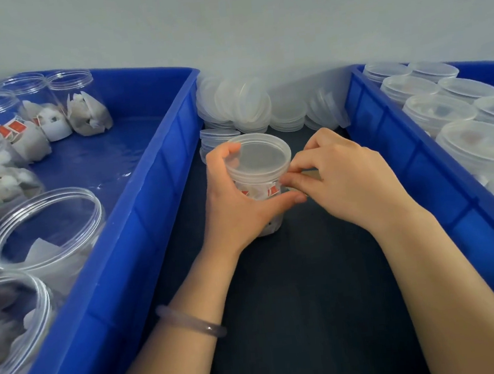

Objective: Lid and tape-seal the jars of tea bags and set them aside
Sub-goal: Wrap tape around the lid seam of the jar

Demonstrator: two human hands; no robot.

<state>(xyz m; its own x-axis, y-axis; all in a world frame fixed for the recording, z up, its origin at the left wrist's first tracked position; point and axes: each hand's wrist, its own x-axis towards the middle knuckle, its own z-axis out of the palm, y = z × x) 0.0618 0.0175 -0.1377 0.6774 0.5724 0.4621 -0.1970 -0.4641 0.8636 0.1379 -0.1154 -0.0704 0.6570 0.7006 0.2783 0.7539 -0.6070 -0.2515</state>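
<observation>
Round clear plastic jar (259, 192), frosted smooth lid (256, 156) on, tea bags inside. Left hand (232, 206) curls round it; right hand (348, 176) fingertips pinch at its wall under the lid.

I see a plain pale grey wall (252, 18) rising directly behind the dark tabletop (312, 301), under soft, even light.

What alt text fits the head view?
The left hand grips a lidded jar of tea bags on a table while the right hand pinches at its lid seam. Blue bins flank it: open jars left, lidded jars right.
</observation>
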